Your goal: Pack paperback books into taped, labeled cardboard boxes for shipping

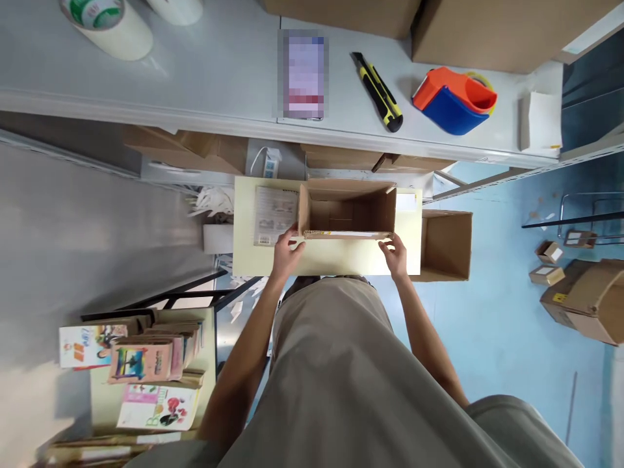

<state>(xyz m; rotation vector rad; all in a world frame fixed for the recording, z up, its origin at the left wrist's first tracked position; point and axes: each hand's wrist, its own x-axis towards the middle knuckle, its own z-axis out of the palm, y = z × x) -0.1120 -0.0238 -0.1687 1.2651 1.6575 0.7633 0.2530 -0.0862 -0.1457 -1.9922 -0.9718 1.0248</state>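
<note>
An open-topped cardboard box sits on a pale yellow board in front of my body, and I look down into its hollow inside. My left hand grips the box's near left corner between thumb and fingers. At the near right corner, my right hand holds the edge in a pinch. A grey printed sheet or packet with a barcode lies on the board to the box's left, close to my left fingers. On the right part of the board is a white label.
A grey worktable ahead carries a yellow-black utility knife, an orange-blue tape dispenser, a blurred-out rectangle and tape rolls. Another open box stands right of the board. Books fill a stand at lower left.
</note>
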